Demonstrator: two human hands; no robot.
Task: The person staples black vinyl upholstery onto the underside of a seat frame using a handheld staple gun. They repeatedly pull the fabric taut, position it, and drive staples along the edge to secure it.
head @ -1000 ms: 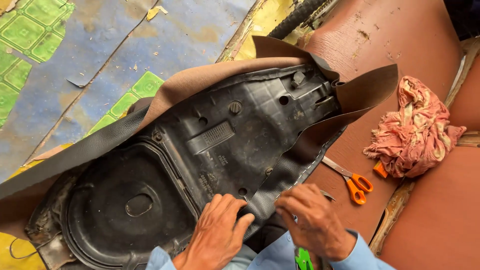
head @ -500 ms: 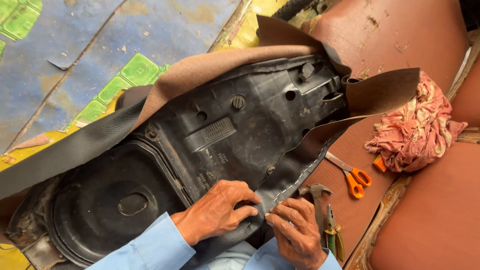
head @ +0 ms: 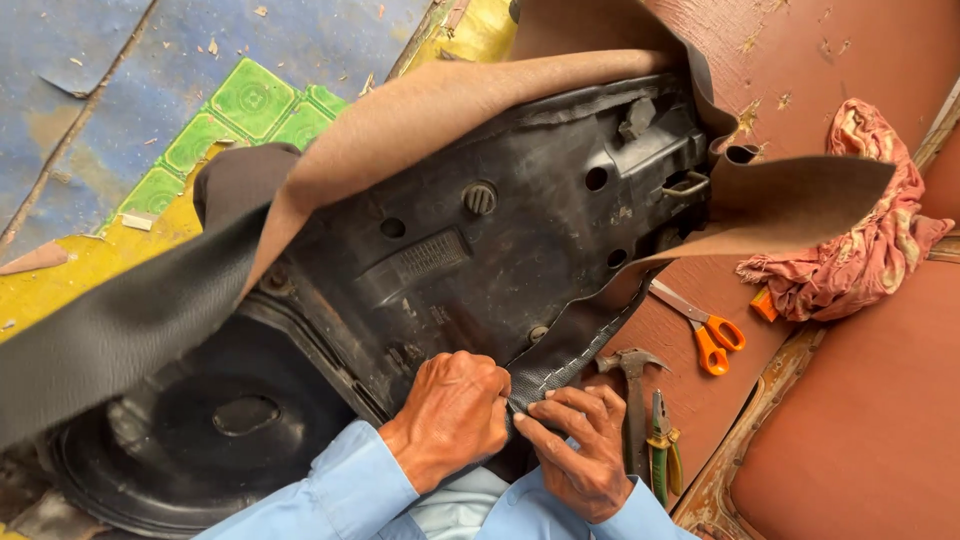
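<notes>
Now my left hand (head: 450,415) is curled into a loose fist, pressing the black vinyl cover (head: 570,350) against the edge of the upturned black plastic seat base (head: 500,250), which fills the middle of my view. My right hand (head: 580,450), at about three o'clock of the left, pinches the stitched edge of that cover between thumb and fingers. A hammer (head: 632,385) and green-handled pliers (head: 660,450) lie just beside my right hand at three o'clock on the brown table (head: 850,420). Orange-handled scissors (head: 705,330) lie further toward two o'clock, near a pink rag (head: 860,230).
</notes>
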